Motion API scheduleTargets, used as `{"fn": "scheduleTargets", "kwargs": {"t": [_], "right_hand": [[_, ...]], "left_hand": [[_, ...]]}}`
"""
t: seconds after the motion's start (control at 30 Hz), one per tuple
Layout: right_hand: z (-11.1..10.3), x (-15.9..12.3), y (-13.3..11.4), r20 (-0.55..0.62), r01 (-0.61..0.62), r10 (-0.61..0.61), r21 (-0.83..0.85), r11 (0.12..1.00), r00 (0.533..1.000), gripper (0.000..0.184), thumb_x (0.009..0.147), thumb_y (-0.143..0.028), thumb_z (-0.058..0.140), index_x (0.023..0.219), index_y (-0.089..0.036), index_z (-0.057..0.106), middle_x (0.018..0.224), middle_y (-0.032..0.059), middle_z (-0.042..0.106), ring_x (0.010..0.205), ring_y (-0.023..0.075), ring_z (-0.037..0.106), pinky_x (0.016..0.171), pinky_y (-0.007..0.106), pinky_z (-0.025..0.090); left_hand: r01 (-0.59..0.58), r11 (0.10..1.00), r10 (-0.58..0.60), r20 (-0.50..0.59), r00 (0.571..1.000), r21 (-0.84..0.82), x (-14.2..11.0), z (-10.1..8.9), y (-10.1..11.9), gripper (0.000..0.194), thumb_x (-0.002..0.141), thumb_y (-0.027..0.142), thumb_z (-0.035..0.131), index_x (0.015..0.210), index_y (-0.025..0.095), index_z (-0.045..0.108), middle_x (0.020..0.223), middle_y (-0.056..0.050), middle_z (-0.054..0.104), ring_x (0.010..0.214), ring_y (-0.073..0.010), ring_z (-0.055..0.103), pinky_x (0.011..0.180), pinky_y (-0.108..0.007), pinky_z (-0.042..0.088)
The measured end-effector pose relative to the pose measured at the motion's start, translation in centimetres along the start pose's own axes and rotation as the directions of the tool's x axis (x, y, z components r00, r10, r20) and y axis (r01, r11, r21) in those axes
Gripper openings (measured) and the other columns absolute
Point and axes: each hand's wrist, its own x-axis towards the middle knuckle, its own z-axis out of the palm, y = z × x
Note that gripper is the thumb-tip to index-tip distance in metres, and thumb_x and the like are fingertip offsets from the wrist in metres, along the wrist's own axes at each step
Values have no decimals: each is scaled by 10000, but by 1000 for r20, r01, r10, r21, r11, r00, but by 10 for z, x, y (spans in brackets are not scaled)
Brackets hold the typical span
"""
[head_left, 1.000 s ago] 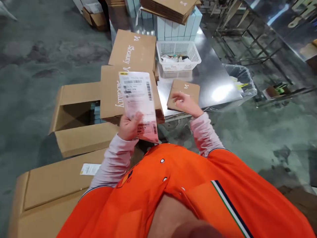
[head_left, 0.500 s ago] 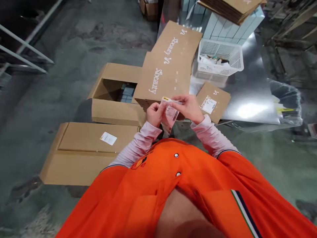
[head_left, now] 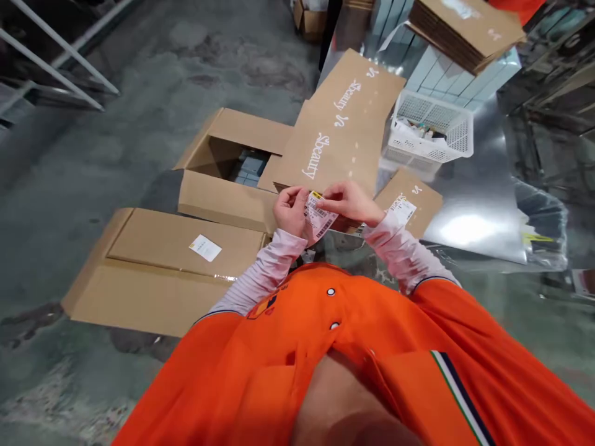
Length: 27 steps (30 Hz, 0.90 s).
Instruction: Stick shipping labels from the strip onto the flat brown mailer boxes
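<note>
A printed shipping label [head_left: 319, 218] with barcodes and a yellow corner hangs between my two hands, in front of my orange shirt. My left hand [head_left: 291, 210] pinches its left side, fingers curled. On the other side, my right hand [head_left: 349, 201] is closed, thumb and forefinger at the label's upper right edge. Just beyond the hands lies a stack of flat brown cartons [head_left: 341, 145] with white "beauty" print. To the right of my right hand, a smaller flat carton [head_left: 416, 193] carries a white label [head_left: 402, 210].
A white plastic basket [head_left: 458, 133] with small items stands on the metal table [head_left: 495, 204]. Behind it, more flat cartons [head_left: 465, 31] rest on pale boxes [head_left: 439, 74]. A clear bag [head_left: 543, 223] hangs at the right. Left are an open carton [head_left: 223, 198] and a closed-topped carton [head_left: 153, 272].
The label has turned so its printed face shows more. My right fingers have shifted along its edge. The whole view has swung slightly left, so the table things appear further right.
</note>
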Motion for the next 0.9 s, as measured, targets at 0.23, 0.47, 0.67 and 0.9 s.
{"fn": "scheduleTargets", "kwargs": {"t": [0.23,0.47,0.67,0.9], "right_hand": [[-32,38,14,-348,-3,-90,-258,966,933,338,768,-509,728,768,-171,726,963,87,680,881,222,632,838,365,514],[-79,126,71,-472,-264,45,-410,873,880,575,761,-522,746,1120,-78,682,1269,196,545,1161,315,564,1044,480,449],[-51,119,81,-211,-28,-124,-598,801,969,746,869,-595,584,1436,-135,432,1563,204,307,1466,402,218,1148,703,42],[-7,7,45,185,376,-330,-350,858,926,520,945,-587,407,1143,-191,680,1370,124,584,1356,283,458,1192,492,267]], "left_hand": [[433,873,-485,488,726,223,8,-12,0,576,402,397,944,854,107,734,847,-100,749,792,-245,695,796,-377,556],[503,831,-553,465,692,240,-5,-35,-22,615,435,436,928,935,121,758,1043,-153,740,959,-306,696,924,-439,533],[498,795,-607,456,651,346,-43,-81,10,536,472,511,899,822,128,768,885,-156,755,778,-302,713,726,-420,590],[42,978,-76,164,984,204,59,-32,41,464,682,584,740,858,154,728,878,-107,737,896,-269,702,778,-349,575]]}}
